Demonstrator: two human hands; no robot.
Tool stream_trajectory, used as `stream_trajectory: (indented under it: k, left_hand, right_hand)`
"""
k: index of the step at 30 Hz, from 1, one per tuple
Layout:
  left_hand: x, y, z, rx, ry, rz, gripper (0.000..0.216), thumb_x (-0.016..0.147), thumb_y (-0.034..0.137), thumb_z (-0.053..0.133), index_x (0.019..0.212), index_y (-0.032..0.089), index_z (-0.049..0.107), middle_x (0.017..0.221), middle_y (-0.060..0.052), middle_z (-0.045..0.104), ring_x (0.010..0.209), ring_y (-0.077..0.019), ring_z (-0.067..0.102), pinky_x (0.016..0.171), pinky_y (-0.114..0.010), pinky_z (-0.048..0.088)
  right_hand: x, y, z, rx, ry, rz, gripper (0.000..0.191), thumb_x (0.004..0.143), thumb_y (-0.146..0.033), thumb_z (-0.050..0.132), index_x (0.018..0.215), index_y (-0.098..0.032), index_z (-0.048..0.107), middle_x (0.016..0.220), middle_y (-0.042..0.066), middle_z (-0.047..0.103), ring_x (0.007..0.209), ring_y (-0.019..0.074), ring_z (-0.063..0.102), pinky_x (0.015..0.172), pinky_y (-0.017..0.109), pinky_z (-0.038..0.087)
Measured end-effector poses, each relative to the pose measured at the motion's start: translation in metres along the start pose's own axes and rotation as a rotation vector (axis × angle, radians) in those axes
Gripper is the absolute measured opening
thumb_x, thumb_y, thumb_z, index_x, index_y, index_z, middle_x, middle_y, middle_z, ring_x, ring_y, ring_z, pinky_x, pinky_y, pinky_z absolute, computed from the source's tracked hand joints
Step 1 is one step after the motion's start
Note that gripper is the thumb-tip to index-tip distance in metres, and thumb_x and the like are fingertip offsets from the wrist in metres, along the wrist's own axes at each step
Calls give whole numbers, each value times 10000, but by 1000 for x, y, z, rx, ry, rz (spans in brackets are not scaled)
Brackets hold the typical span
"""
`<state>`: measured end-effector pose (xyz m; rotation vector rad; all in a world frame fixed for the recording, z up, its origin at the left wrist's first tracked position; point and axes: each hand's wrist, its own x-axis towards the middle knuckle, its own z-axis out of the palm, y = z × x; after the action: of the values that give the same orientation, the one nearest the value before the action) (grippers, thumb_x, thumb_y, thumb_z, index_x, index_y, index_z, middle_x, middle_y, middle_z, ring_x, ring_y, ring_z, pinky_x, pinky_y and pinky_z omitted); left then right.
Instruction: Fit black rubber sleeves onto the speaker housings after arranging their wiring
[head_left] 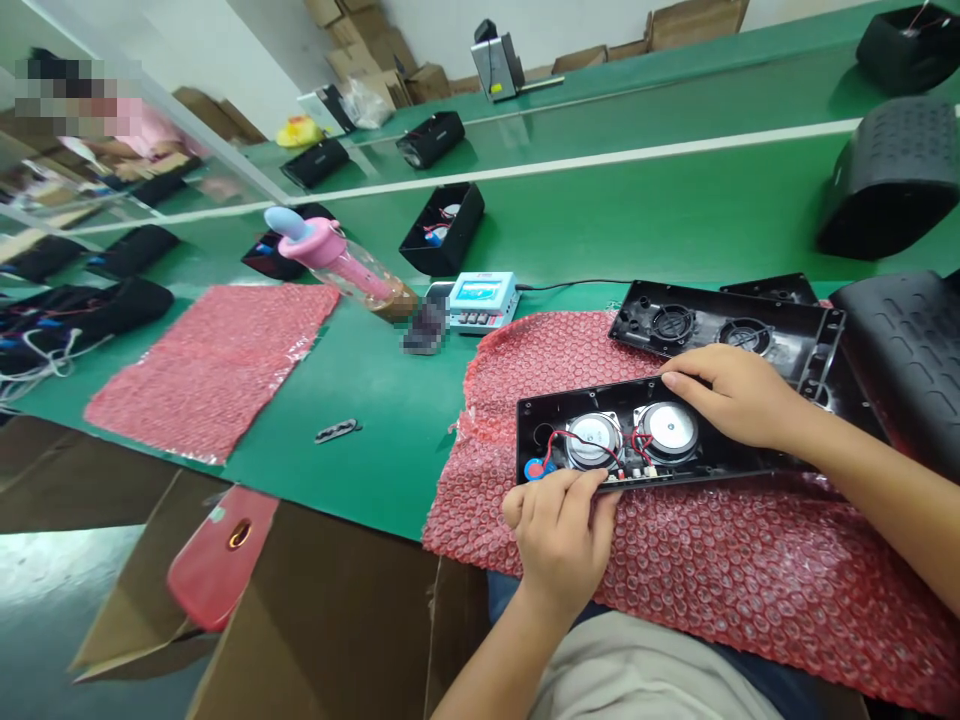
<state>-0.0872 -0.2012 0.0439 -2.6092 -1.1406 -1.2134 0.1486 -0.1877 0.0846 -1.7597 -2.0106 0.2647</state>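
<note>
A black speaker housing (551,410) lies open side up on pink bubble wrap in front of me. Two round speaker drivers (666,428) with silver backs sit in it, joined by red and black wires. A blue cylindrical part (535,468) is at its left end. My left hand (559,525) has its fingers curled on the near edge, by a small row of connectors (637,474). Over the far edge, my right hand (739,395) grips the housing, its fingertips partly hidden. Behind it rests another black panel (712,322) with two round grilles.
A light-blue device (482,303) with a screen and cable stands behind the bubble wrap (510,370). Left of it are a pink-lided bottle (352,262) and a dark blurred object (426,322). A grey metal piece (337,431) lies on the green table (360,370). Black speaker shells (892,180) stand right.
</note>
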Motion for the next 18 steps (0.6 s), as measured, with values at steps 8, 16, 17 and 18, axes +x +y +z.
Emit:
stream_trajectory:
  k: [8,16,17,18]
  left_hand:
    - [0,1,0,11,-12,-11,81,821,235,590,854,188,647,751,-29,620,699,-164,553,695,-336,275]
    - [-2,1,1,15,2,-9,80,818,234,591,856,190,647,752,-32,622,696,-163,555,699,-338,279]
    - [-2,1,1,14,8,-8,75,815,231,594,853,191,645,750,-30,622,692,-162,555,700,-338,280]
    - [-3,1,2,13,15,-5,69,813,227,597,850,192,644,748,-28,622,687,-159,554,702,-338,282]
  right_hand:
    - [0,0,1,-14,-16,31,318,908,-266,353,857,-178,654,877,43,671,815,210,584,716,331,413]
    - [-1,1,3,-14,1,30,313,910,-278,362,861,-181,655,887,43,667,824,210,575,730,335,412]
    - [-2,0,3,-13,5,27,315,910,-276,359,860,-178,654,886,44,667,818,212,573,730,339,412]
    - [-2,-1,3,-13,9,22,316,909,-274,357,860,-175,653,882,46,667,810,213,571,730,342,412]
